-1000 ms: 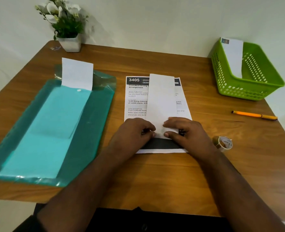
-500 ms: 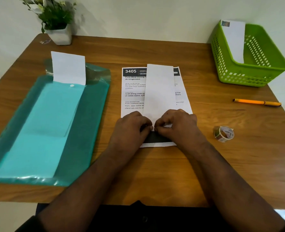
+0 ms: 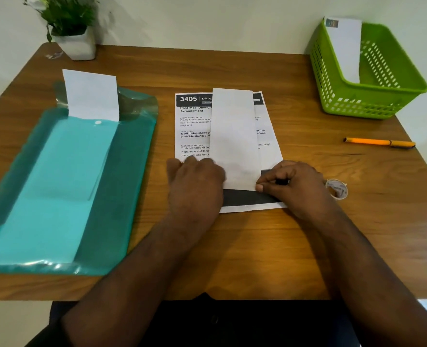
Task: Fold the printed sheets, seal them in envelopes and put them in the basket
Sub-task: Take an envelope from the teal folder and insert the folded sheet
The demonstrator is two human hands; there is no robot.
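Note:
A printed sheet (image 3: pixel 192 126) headed "3405" lies flat in the middle of the table. A long white envelope (image 3: pixel 233 136) lies lengthwise on top of it. My left hand (image 3: pixel 195 184) rests knuckles up on the sheet's near left part, beside the envelope's left edge. My right hand (image 3: pixel 292 186) pinches the envelope's near right corner with thumb and curled fingers, over the sheet's dark bottom band. The green basket (image 3: pixel 357 108) stands at the far right with one white envelope (image 3: pixel 346 48) leaning inside.
A teal plastic folder (image 3: pixel 122 186) lies at the left with white paper (image 3: pixel 91 95) sticking out of its top. A tape roll (image 3: pixel 337 190) sits just right of my right hand. An orange pen (image 3: pixel 379 142) lies beyond it. A potted plant (image 3: pixel 73 28) stands at the far left.
My hands, close together at the envelope's near end, have moved apart: the left to the sheet's left side, the right to the envelope's right corner.

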